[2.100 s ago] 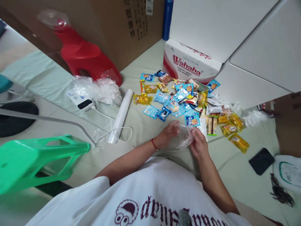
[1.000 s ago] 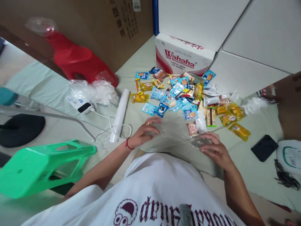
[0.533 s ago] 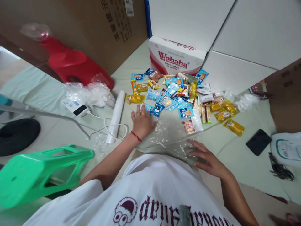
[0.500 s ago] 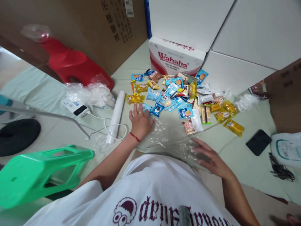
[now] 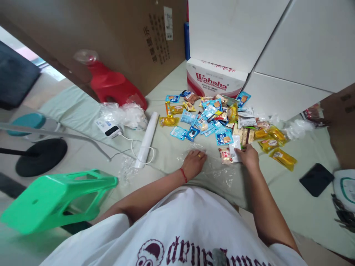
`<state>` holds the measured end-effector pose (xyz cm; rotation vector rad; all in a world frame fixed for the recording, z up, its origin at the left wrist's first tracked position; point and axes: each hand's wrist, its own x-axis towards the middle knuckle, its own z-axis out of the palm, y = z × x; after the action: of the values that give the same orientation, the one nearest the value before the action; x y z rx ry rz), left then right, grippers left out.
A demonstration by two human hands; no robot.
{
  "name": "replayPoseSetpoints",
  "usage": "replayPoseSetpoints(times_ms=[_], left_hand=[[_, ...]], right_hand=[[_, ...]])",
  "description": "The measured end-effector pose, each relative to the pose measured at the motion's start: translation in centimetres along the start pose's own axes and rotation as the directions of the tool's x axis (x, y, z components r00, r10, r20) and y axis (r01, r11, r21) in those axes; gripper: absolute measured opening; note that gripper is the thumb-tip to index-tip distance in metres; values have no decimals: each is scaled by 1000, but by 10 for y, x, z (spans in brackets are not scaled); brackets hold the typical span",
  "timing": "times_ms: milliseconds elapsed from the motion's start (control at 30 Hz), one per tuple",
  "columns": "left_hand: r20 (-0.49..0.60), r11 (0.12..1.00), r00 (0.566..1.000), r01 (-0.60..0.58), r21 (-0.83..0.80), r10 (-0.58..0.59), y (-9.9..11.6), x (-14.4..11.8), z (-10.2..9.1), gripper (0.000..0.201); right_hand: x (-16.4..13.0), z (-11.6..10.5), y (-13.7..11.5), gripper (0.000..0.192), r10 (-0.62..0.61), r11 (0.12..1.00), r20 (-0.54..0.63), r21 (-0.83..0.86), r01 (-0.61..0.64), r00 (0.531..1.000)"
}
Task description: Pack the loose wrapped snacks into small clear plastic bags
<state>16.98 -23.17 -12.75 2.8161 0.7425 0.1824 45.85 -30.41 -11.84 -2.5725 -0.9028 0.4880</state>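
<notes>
My left hand (image 5: 195, 163) rests low on the cloth with its fingers curled together over crumpled clear plastic film (image 5: 222, 173). My right hand (image 5: 250, 158) pinches the right edge of a flat white packet (image 5: 235, 147). Just left of that packet lies a small red-and-cream wrapped snack (image 5: 225, 155). A brown-striped snack pack (image 5: 247, 136) touches or nearly touches the right fingertips. Beyond both hands spreads a pile of wrapped snacks, among them blue packets (image 5: 189, 117) and yellow-wrapped cakes (image 5: 283, 159).
Behind the pile stands a Wahaba-style white and red carton (image 5: 215, 83). To the left are a red jug (image 5: 113, 85), a white roll (image 5: 147, 140), a cabled white device (image 5: 109, 129) and a green stool (image 5: 55, 199). A black flat object (image 5: 316, 180) lies right.
My left hand has moved right and nearer to me, from the blue packets onto the film, and its fingers have curled. My right hand has reached forward and taken the white packet's edge.
</notes>
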Motion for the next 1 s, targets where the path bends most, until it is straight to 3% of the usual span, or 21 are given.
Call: replayPoseSetpoints(times_ms=[67,133,200,267,300,367,400,500,533,567,667,733,800,900,1000], left_hand=[[-51,998,997,63,-4,-63,-4,3,1,41],[-84,994,990,110,-20,-112,-5,3,1,53],[-75,987,985,154,-43,-157,-4,2,1,68],[-24,982,984,177,-70,-179,-3,1,0,77],[5,980,983,182,-83,-182,-2,1,-1,80],[50,979,983,179,-100,-175,0,0,-2,85],[63,980,984,174,-102,-168,2,-1,-2,88],[80,984,986,155,-87,-148,8,-4,-3,93],[81,984,985,158,-82,-152,10,-5,-3,95],[78,982,983,170,-79,-164,11,-8,-3,96],[48,971,975,219,-92,-216,9,-20,-3,95],[-13,968,973,228,-106,-231,5,-32,-4,84],[-126,969,964,220,-115,-234,1,-43,-7,66],[-309,972,923,196,-129,-227,-1,-45,-18,34],[-312,988,947,28,-151,-74,2,-24,-32,26]], right_hand=[[-1,-4,8,34,-30,986,37,164,23,999],[-7,-17,20,33,-86,936,-22,340,89,996],[-22,-35,31,37,-133,819,-161,539,200,978],[-49,-54,38,40,-166,630,-231,723,283,959],[-66,-61,39,40,-199,536,-195,799,273,960],[-101,-65,34,39,-339,435,15,889,142,941],[-116,-63,28,37,-435,446,168,894,49,885],[-130,-40,0,34,-594,591,545,795,-138,591],[-123,-31,-9,35,-577,614,592,769,-179,562],[-112,-22,-17,37,-535,600,592,768,-223,603],[-66,-5,-26,45,-317,455,467,838,-300,825],[-42,-1,-24,46,-200,405,402,864,-299,893],[-31,-1,-21,45,-175,403,402,862,-307,899],[-37,-2,-19,43,-253,423,478,837,-348,841],[-50,2,-22,44,-303,431,518,823,-370,800]])
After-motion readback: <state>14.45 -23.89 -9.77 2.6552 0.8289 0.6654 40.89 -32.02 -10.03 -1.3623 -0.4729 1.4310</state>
